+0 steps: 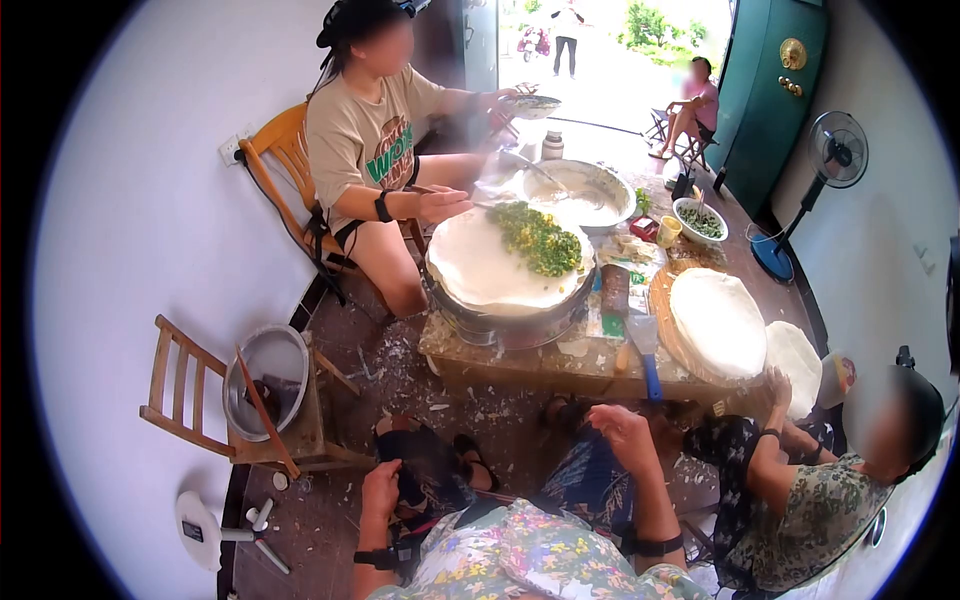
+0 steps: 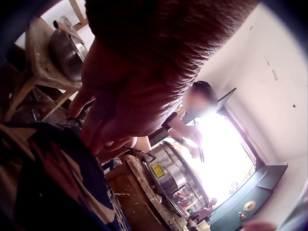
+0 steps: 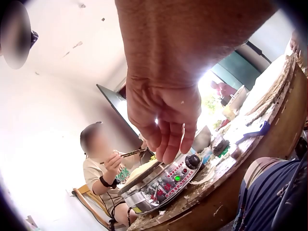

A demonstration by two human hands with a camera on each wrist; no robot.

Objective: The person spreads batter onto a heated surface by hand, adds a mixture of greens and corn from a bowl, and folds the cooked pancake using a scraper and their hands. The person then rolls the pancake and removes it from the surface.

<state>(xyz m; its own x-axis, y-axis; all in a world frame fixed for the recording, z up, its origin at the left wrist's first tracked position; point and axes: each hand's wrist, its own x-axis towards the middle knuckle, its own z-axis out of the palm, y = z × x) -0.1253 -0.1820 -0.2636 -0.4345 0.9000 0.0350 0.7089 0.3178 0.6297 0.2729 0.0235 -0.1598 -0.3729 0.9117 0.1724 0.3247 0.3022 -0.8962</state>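
Observation:
My left hand rests on my left thigh with its fingers loosely curled and nothing in them; the left wrist view shows the hand against dark patterned cloth. Above my right knee, my right hand hangs in the air, empty. Its fingers are loosely bent in the right wrist view, where the hand appears in front of the round electric griddle. On that griddle lies a pale round flatbread, with chopped greens and yellow bits on its far right part.
Across the table, a seated person holds chopsticks and a bowl. Batter fills a basin. A spatula lies near stacked flatbreads. Another person touches a flatbread at right. A metal basin stands left.

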